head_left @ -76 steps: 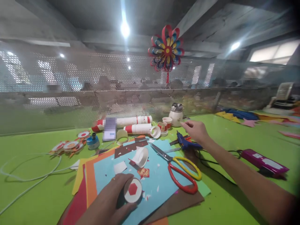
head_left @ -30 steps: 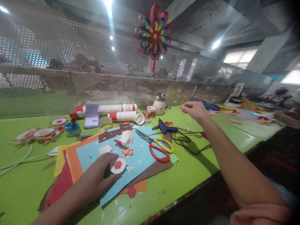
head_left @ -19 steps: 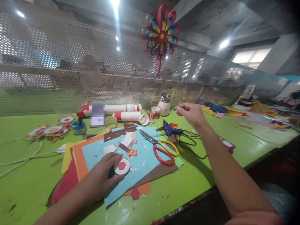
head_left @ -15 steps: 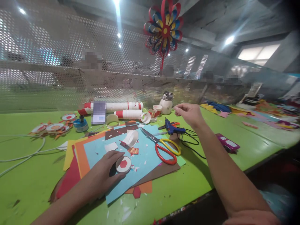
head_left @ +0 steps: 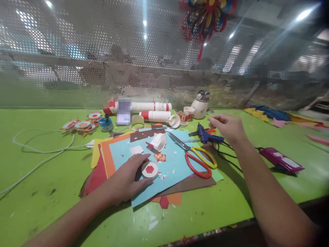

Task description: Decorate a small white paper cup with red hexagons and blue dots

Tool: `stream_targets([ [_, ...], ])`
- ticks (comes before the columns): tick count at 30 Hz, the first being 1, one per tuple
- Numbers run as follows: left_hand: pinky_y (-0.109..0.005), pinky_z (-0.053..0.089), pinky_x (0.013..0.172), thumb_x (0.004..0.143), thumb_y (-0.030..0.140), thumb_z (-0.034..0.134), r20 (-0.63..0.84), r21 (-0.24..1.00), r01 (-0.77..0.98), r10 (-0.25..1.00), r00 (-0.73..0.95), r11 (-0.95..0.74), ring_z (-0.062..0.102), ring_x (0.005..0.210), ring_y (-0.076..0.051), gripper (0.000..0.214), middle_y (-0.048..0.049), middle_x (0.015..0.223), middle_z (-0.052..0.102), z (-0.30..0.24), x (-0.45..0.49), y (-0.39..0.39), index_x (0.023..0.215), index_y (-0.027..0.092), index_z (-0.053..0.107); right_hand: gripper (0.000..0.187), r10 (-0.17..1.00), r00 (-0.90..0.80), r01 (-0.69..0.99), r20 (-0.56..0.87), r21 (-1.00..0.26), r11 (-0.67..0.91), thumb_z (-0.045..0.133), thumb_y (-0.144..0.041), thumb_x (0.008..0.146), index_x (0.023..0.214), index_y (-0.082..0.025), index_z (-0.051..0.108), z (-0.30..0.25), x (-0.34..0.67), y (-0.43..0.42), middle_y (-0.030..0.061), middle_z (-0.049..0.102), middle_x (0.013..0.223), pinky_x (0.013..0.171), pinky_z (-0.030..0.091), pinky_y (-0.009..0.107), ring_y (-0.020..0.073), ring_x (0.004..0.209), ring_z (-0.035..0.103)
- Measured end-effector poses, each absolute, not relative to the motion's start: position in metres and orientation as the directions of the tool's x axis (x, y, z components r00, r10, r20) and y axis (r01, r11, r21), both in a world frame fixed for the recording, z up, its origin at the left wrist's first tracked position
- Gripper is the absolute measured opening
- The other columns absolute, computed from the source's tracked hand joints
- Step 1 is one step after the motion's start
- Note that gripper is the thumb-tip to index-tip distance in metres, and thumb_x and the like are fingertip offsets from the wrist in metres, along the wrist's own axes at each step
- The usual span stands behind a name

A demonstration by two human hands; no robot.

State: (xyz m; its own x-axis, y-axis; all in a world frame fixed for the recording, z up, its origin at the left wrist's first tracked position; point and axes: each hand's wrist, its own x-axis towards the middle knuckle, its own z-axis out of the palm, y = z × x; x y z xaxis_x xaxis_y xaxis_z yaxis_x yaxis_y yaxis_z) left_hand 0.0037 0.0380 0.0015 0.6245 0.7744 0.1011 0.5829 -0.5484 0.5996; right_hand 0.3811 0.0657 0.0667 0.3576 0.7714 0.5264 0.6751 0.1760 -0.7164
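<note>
The left hand [head_left: 131,176], to the left of the scissors [head_left: 189,148] and a little nearer the person, was curled round a white cup base [head_left: 150,170] with a red hexagon on its face. Thumb and fingers stood apart by the base's width, gripping its side. The right hand [head_left: 228,127], well apart from the left, was raised beyond the scissors and to their right, near the glue gun [head_left: 209,137], its thumb and index fingertips pinched together; whether anything small lay between them could not be told.

The left palm hid part of the base's near side, and the right forearm covered some of the black cable [head_left: 226,157] to the right of the scissors. Left of and beyond the scissors, the phone [head_left: 123,113] had a blurred screen. High above them, a flower ornament [head_left: 209,17] was cut off by the top edge.

The scissors lay partly on a light-blue sheet [head_left: 174,174] scattered with paper scraps, on a green table [head_left: 51,206]. Beyond them stood a flask [head_left: 200,107]; stacked paper cups [head_left: 155,116] lay beyond and to their left. Farther back rose a perforated partition [head_left: 159,73], with indistinct figures behind it.
</note>
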Motion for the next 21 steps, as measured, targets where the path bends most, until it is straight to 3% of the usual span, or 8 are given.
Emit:
stream_targets([
  [9,-0.05,0.047,0.103,0.088,0.048,0.056,0.077,0.606,0.589,0.776,0.626,-0.535,0.055,0.122,-0.032,0.051,-0.0136,0.137,0.052,0.003,0.002,0.039,0.13,0.02,0.049,0.024,0.799,0.375,0.686,0.47,-0.721,0.102,0.069,-0.039,0.083,0.078,-0.016,0.069,0.054,0.388,0.068,-0.0003,0.067,0.065,0.063,0.053,0.029,0.0143,0.061,0.063],
  [15,-0.049,0.045,0.108,0.088,0.049,0.054,0.067,0.565,0.61,0.768,0.636,-0.555,0.05,0.13,-0.033,0.053,-0.0123,0.143,0.047,-0.009,-0.001,0.045,0.133,0.022,0.051,0.026,0.806,0.426,0.684,0.411,-0.729,0.01,0.059,-0.035,0.095,0.108,-0.014,0.064,0.048,0.4,0.073,0.005,0.067,0.103,0.075,0.057,0.035,0.0168,0.085,0.067],
  [21,-0.048,0.048,0.106,0.088,0.049,0.055,0.095,0.55,0.608,0.766,0.636,-0.572,0.052,0.129,-0.033,0.051,-0.012,0.143,0.049,-0.011,0.0,0.043,0.131,0.023,0.054,0.03,0.788,0.479,0.638,0.387,-0.77,-0.01,0.058,-0.036,0.095,0.116,-0.015,0.062,0.04,0.406,0.078,0.0071,0.065,0.112,0.08,0.056,0.039,0.0196,0.094,0.066],
])
